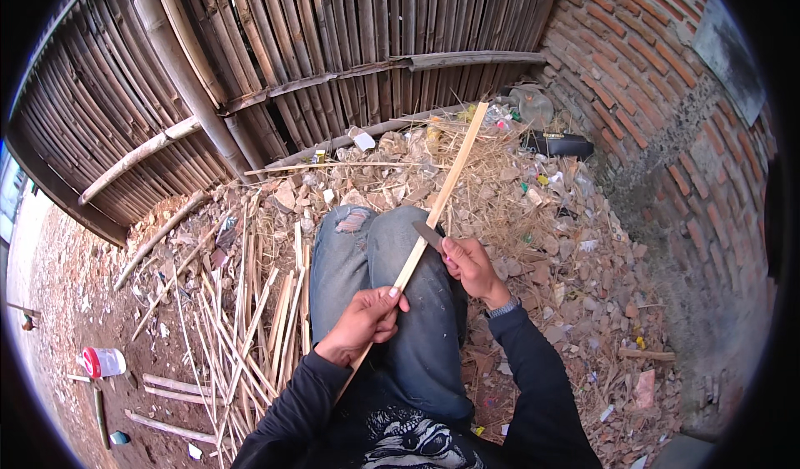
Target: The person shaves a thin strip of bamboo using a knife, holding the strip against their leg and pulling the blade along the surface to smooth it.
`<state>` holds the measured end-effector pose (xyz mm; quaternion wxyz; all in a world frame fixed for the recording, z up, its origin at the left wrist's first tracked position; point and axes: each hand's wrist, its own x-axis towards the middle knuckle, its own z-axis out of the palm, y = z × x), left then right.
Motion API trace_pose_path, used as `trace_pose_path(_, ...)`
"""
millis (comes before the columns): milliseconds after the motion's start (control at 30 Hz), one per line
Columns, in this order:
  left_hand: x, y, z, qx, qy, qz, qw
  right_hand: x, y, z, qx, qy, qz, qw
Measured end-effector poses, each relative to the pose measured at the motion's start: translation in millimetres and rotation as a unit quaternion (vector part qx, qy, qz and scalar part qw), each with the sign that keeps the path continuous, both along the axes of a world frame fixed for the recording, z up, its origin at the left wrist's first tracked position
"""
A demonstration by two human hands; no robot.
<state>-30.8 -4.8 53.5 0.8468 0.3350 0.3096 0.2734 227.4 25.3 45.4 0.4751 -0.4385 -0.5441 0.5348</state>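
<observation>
Pale strip [460, 165] is gripped in left fingers [385, 301], slanted over right knee [389, 234]; knife [427, 235] is gripped in right fingers [463, 256], laid across strip. Held strip looks part-worked; whether loose strips [282, 311] heaped at left are finished can't be told.

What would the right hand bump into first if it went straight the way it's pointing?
Likely the bamboo strip: the knife in the right hand crosses it in the picture, though depth is unclear.
</observation>
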Motion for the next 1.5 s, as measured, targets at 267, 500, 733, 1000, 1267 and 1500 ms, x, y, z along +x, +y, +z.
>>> trace_pose_path(267,-4,-14,-5,0.074,0.052,0.019,0.996,-14,-10,18,0.145,-0.101,-0.124,0.977)
trace_pose_path(500,-1,-23,1,0.153,0.124,0.033,0.980,-30,-12,34,0.152,-0.166,-0.167,0.960)
trace_pose_path(733,-25,-33,-2,0.068,0.071,0.010,0.995,-15,-4,43,0.206,-0.159,-0.224,0.939)
trace_pose_path(1000,-47,-37,-21,-0.152,-0.110,-0.066,0.980,-13,-27,53,0.203,-0.285,-0.086,0.933)
trace_pose_path(1267,-46,-43,-25,-0.233,-0.202,-0.088,0.947,-26,-52,45,0.220,-0.497,-0.055,0.838)
trace_pose_path(1500,-57,-54,-16,-0.230,-0.165,-0.093,0.955,48,19,63,0.131,-0.535,-0.214,0.807)
